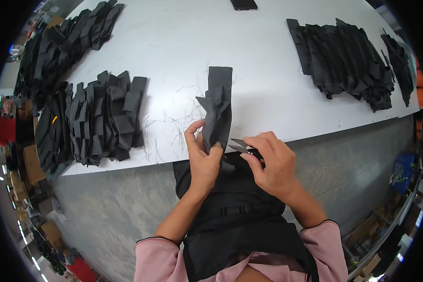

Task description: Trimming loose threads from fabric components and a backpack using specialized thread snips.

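Observation:
A folded strip of black fabric (217, 94) lies over the front edge of the white table. My left hand (204, 162) pinches its near end between thumb and fingers. Close by on the right, my right hand (275, 162) is closed around small thread snips (239, 145). The two blades stand apart and point left at the strip's edge, near its held end. Whether a thread lies between the blades is too fine to make out. Loose dark thread ends (176, 124) are scattered on the table left of the strip.
Black fabric strips lie in a pile (103, 117) at the near left, another pile (70, 42) at the far left and a large one (345, 61) at the right. A dark phone (244, 4) rests at the far edge. A blue crate (403, 172) stands low at the right.

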A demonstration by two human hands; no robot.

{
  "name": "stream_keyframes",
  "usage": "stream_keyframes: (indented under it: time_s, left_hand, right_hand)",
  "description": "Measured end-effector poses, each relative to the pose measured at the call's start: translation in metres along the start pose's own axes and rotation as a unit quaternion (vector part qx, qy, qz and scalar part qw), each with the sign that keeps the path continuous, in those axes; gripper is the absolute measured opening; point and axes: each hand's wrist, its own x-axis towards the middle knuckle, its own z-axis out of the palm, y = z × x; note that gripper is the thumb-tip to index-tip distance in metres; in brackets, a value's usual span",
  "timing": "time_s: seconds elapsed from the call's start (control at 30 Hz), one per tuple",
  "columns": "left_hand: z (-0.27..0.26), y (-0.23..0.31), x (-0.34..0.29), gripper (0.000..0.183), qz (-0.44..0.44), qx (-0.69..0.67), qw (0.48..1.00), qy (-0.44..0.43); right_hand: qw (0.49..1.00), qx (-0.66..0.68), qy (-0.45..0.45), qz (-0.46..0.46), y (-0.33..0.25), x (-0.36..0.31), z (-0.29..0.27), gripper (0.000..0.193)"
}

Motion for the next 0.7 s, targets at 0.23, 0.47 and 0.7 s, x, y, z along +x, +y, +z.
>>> stream_keyframes:
  time_s: [0.23, 0.47, 0.7]
  left_hand:
    - [0.004, 0.001, -0.002, 0.054, 0.044, 0.064, 0.997, 0.027]
    - [0.004, -0.007, -0.002, 0.053, 0.052, 0.076, 0.995, 0.036]
    - [0.003, -0.007, 0.002, 0.052, 0.056, 0.087, 0.994, 0.041]
  right_hand:
    - [0.995, -0.083, -0.028, -0.047, -0.007, 0.007, 0.005, 0.031]
    - [0.985, -0.142, -0.044, -0.085, -0.005, 0.008, 0.008, 0.014]
    - [0.999, 0.006, -0.01, 0.03, -0.004, 0.007, 0.003, 0.018]
